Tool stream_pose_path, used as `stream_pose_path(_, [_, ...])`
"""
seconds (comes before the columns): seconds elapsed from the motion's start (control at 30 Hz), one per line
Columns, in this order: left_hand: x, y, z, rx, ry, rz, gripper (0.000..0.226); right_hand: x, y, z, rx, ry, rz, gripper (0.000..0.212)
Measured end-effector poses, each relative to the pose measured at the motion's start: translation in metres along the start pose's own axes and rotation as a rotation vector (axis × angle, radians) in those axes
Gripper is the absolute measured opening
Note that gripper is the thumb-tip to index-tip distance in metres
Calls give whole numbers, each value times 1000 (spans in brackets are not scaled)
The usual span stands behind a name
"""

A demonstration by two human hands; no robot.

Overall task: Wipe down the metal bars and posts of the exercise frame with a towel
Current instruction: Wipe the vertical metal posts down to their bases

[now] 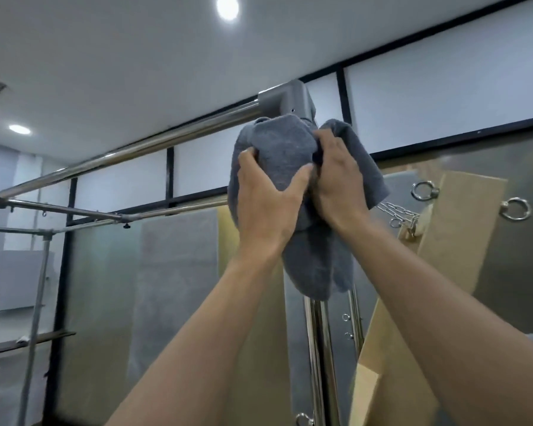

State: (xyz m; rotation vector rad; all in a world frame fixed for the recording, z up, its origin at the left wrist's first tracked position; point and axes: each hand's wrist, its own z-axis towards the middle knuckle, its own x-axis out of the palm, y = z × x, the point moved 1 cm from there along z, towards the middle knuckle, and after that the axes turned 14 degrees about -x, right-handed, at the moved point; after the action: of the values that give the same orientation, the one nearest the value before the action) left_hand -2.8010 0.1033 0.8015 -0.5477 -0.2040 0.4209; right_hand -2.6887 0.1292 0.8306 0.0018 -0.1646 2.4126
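Ceiling, flat and white (105, 56), with two round recessed lights, takes up the upper field above a band of frosted wall panes in black framing. Exercise frame of polished round metal tube (130, 152): one long top bar runs from the far left up to a grey cast corner joint (285, 98), with thinner cross tubes lower at the left. Upright post of shiny tubes (314, 348) drops from under that joint, and its upper length is wholly covered. Pale wooden panels (462, 229) lean behind the post at the right. Dark grey terry towel (283, 155) is bunched round the top of the post just under the corner joint, its loose end hanging down between the two forearms. Left hand (268, 204) grips the towel from the near side, fingers spread and curled over the cloth, thumb pressed across its front. Right hand (336, 179) grips the towel just beside it, fingers curled into the folds with their tips buried in the cloth. The two hands sit close together, and whether they touch cannot be told. Two steel rings (414, 190) are fixed on the panels at the right. Short steel chain (394, 209) shows beside the right wrist, its left end hidden behind the towel. Post base and both elbows are cut off by the lower edge.
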Motion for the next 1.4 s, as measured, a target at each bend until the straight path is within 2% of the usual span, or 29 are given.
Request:
stream_pose_path(0.13, [-8, 21, 34, -74, -61, 204, 62, 15, 5, -7, -40, 76, -36, 48])
stream_pose_path(0.2, [-13, 33, 45, -124, -78, 305, 71, 16, -2, -12, 26, 81, -80, 52])
stream_pose_path(0.23, [-14, 34, 46, -88, -98, 352, 76, 16, -6, -13, 71, 77, -101, 52])
stream_pose_path(0.3, [-11, 32, 46, 105, -135, 398, 79, 17, -11, -10, 114, 78, -124, 41])
stream_pose_path(0.37, [-3, 26, 48, 227, -80, 422, 68, 15, -11, 0, 144, 65, -125, 25])
stream_pose_path(0.5, [3, 14, 56, 200, 9, 334, 42, -4, -7, 16, 228, -21, -148, 17])
stream_pose_path(0.63, [11, -8, 53, 220, -151, 118, 29, -6, 4, 7, 101, -241, -59, 22])
stream_pose_path(0.73, [23, -11, 60, 97, -222, 12, 36, 17, 0, -12, 40, -105, -44, 45])
stream_pose_path(0.83, [25, 2, 77, -17, -204, 23, 31, 29, -18, -14, 8, -32, -52, 53])
stream_pose_path(0.93, [21, 20, 83, 130, -204, 231, 20, 29, -23, 1, -29, -42, -49, 46])
stream_pose_path(1.03, [22, 29, 74, 326, -176, 366, 34, 34, -19, 18, 34, -19, -178, 38])
stream_pose_path(1.1, [23, 35, 66, 481, -257, 479, 42, 37, -19, 30, 101, 2, -209, 38])
stream_pose_path(1.17, [23, 42, 64, 592, -304, 623, 39, 40, -23, 40, 128, -4, -190, 38])
stream_pose_path(1.23, [21, 44, 69, 558, -275, 764, 43, 41, -30, 43, 125, -30, -128, 39])
stream_pose_path(1.3, [21, 41, 69, 527, -205, 876, 57, 40, -36, 37, 109, -76, -7, 42])
stream_pose_path(1.4, [23, 40, 69, 502, -135, 936, 65, 42, -38, 14, -6, -114, 35, 48])
